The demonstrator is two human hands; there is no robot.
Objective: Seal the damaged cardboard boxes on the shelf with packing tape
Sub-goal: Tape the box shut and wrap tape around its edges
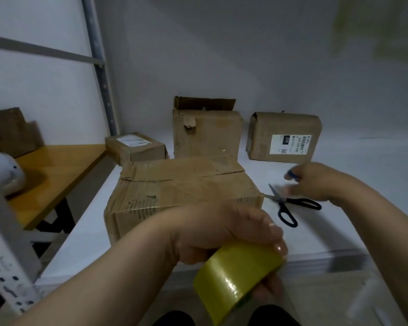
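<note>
Nearest cardboard box (186, 184) sits closed on shelf (316, 236).

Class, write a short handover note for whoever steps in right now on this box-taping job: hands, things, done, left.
Left hand grips the yellow packing tape roll near the front edge of the shelf.
Right hand hovers over the scissors, blurred; grip unclear.
Large box lies nearest, top seam torn; low box, tall open-flapped box and big-labelled box stand behind.
Done: no fresh tape visible.
Left: seal the boxes.
</note>
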